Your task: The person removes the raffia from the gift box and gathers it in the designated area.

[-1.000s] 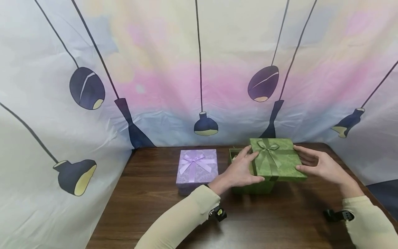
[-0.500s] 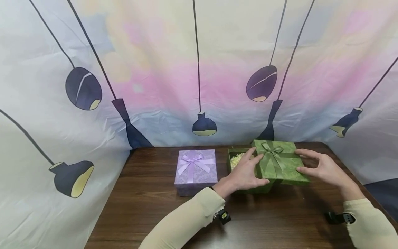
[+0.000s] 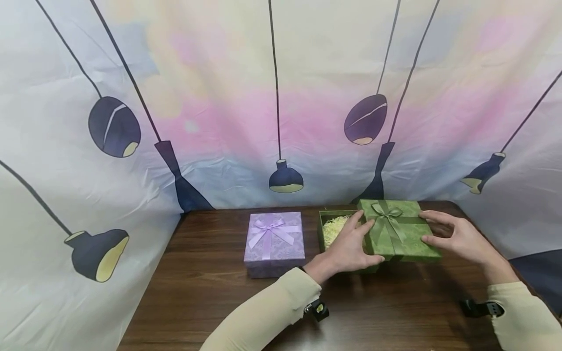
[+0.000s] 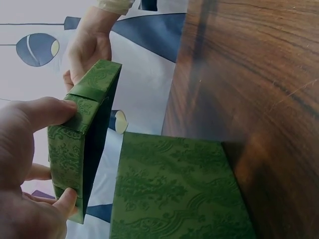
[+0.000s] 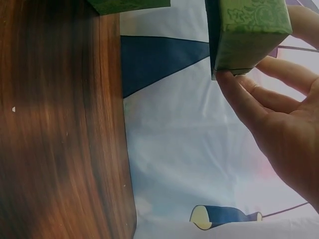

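Both hands hold a green patterned gift box lid with a ribbon bow [image 3: 416,239]. My left hand [image 3: 347,249] grips its left edge, with the thumb at the near corner. At the opposite edge, my right hand [image 3: 463,241] pinches the rim. The left wrist view shows the lid [image 4: 67,152] raised apart from the green box [image 4: 174,189], which stands on the table. Pale yellow shredded paper [image 3: 335,229] shows inside the box's uncovered left part. The lid and my left hand hide the rest of its inside.
A lilac gift box [image 3: 274,248] with a ribbon bow, its lid on, stands left of the green box. The brown wooden table [image 3: 210,302] ends at a cloth backdrop [image 3: 228,122] printed with hanging lamps.
The lid has shifted right and slightly toward me in both hands, uncovering more of the box and its shredded paper. The lilac box stays beside it while the head view drifts slightly.
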A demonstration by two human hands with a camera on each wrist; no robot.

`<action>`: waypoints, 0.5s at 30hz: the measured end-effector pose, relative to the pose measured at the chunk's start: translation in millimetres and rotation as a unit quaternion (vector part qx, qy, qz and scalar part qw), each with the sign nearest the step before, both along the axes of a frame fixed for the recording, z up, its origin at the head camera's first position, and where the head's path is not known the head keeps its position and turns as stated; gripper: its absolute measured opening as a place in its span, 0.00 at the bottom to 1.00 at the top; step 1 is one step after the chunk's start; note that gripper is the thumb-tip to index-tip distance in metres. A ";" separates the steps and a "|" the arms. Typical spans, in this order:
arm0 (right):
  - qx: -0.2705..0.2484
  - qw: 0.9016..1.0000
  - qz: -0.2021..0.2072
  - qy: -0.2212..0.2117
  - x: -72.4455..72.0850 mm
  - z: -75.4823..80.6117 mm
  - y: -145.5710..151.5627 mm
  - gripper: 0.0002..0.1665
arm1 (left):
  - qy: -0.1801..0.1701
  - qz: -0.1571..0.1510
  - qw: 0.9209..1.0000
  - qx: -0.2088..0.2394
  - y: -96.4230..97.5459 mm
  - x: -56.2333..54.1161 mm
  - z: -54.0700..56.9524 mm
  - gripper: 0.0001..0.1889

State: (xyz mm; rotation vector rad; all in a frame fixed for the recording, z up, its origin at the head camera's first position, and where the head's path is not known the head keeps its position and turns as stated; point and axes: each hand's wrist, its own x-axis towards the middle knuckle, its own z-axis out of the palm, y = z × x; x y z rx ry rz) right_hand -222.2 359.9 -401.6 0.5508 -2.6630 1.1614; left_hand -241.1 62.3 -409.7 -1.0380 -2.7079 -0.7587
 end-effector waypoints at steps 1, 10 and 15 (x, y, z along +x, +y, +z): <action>-0.002 1.000 -0.002 0.000 0.3 -0.3 0.8 0.35 | 0.000 0.001 1.000 0.000 1.0 0.6 -0.8 0.47; 0.000 1.000 -0.001 0.013 1.1 -3.8 12.0 0.32 | -0.001 0.008 1.000 -0.005 9.9 5.3 -4.6 0.47; -0.005 1.000 -0.005 0.017 1.8 -2.6 16.3 0.31 | 0.008 0.008 1.000 -0.008 14.1 6.9 -6.4 0.46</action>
